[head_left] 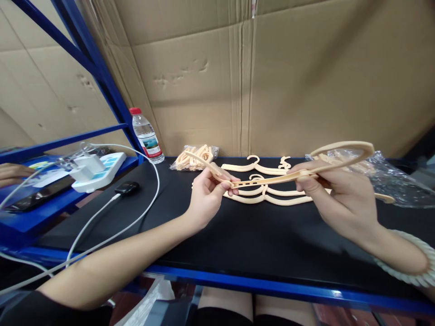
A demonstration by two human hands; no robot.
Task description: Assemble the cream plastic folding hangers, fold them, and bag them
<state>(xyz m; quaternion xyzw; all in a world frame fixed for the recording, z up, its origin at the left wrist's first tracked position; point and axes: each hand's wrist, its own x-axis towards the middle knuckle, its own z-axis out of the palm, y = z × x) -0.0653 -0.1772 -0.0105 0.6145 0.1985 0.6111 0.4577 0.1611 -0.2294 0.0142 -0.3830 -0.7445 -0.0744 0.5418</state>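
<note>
A beige plastic clothes hanger (278, 180) is held up above the black table between my two hands. My left hand (205, 201) pinches a slotted joint at its left side, with a short arm sticking up past the fingers. My right hand (350, 203) grips the other side, its thumb along the strip, below a large curved loop. Right behind the held piece lie more beige hangers (265, 199) on the table, partly covered by it and by my hands. Farther back rest another hanger (248, 168) and a small squiggly hook piece (284, 162).
A clear bag of beige hanger parts (195, 158) sits at the back; another plastic bag (390, 181) lies at right. A water bottle (147, 136), a power strip (102, 170) and a white cable (158, 181) are on the left. Another person's hand (13, 174) shows at far left.
</note>
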